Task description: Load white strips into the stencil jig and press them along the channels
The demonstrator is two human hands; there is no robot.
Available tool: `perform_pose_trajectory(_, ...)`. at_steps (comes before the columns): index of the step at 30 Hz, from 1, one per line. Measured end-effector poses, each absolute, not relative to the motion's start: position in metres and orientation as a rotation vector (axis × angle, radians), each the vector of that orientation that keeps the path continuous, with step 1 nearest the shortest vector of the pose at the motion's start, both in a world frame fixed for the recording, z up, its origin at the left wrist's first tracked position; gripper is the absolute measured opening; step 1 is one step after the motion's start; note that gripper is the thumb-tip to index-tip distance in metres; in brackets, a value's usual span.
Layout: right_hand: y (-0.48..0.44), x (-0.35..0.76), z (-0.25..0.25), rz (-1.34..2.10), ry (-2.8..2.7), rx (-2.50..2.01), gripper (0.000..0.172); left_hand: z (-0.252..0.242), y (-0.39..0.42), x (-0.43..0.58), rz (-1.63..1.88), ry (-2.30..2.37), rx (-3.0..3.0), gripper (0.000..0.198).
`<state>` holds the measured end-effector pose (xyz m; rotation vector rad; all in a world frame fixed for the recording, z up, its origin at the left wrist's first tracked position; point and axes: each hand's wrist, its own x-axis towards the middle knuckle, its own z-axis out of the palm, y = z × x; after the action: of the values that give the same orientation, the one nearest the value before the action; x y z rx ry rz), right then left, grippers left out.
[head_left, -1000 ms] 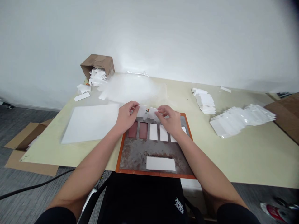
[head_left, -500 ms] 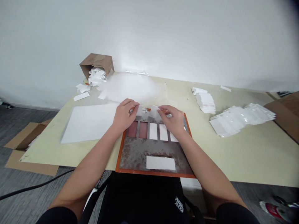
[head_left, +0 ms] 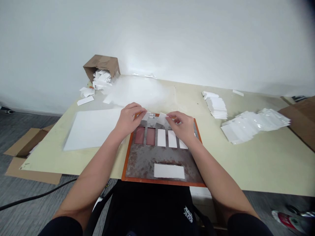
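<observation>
Before me lies a grey board with an orange edge (head_left: 142, 157), with a row of rectangular slots. Two slots on the left show a reddish-brown bottom (head_left: 150, 136); white cards (head_left: 161, 137) fill several to the right. Nearer me a longer white card (head_left: 169, 171) lies in the board. Over the upper left of the board, my left hand (head_left: 130, 119) pinches a small white card (head_left: 146, 117) between thumb and fingers. My right hand (head_left: 181, 124) pinches another small white card (head_left: 161, 118), held tilted above the board. Between the two cards, a small printed label (head_left: 152, 115) shows at the far edge.
Translucent white sheets (head_left: 91, 129) lie to the left, with more plastic (head_left: 140, 90) behind. An open cardboard box (head_left: 104, 62) spills white pieces at the back left. On the right are a fanned card stack (head_left: 217, 106) and plastic-wrapped cards (head_left: 253, 126). Another cardboard box (head_left: 301, 118) stands far right.
My left hand has shifted slightly left, and its card is tilted a little more. My right hand holds its card in nearly the same place.
</observation>
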<state>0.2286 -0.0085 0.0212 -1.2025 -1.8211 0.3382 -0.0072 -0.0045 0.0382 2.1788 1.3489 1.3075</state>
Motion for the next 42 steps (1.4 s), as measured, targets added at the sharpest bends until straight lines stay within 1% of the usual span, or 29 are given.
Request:
perform_pose_trajectory(3, -0.01, 0.228, 0.024, 0.426, -1.752, -1.237, 0.016, 0.042, -0.005, -0.01, 1.352, 1.352, 2.083, 0.018)
perform_pose_trajectory(5, -0.011, 0.226, 0.027, 0.616, -1.707, -1.256, 0.018, 0.044, -0.004, -0.016, 1.315, 1.362, 1.972, 0.016)
perform_pose_trajectory(8, -0.012, 0.222, 0.031, 1.028, -1.634, -1.252, 0.024, 0.047, -0.002, -0.027, 1.068, 1.37, 1.717, 0.016)
perform_pose_trajectory(10, -0.013, 0.218, 0.032, 1.244, -1.58, -1.246, 0.027, 0.048, 0.0, -0.034, 0.916, 1.369, 1.584, 0.016)
perform_pose_trajectory(14, -0.014, 0.212, 0.028, 1.456, -1.569, -1.272, 0.025, 0.047, 0.002, -0.039, 0.754, 1.358, 1.544, 0.015)
perform_pose_trajectory(22, -0.014, 0.209, 0.023, 1.508, -1.601, -1.314, 0.02, 0.039, 0.004, -0.03, 0.581, 1.301, 1.555, 0.009)
perform_pose_trajectory(42, -0.012, 0.205, 0.023, 1.586, -1.574, -1.298, 0.016, 0.041, 0.002, -0.028, 0.448, 1.331, 1.566, 0.015)
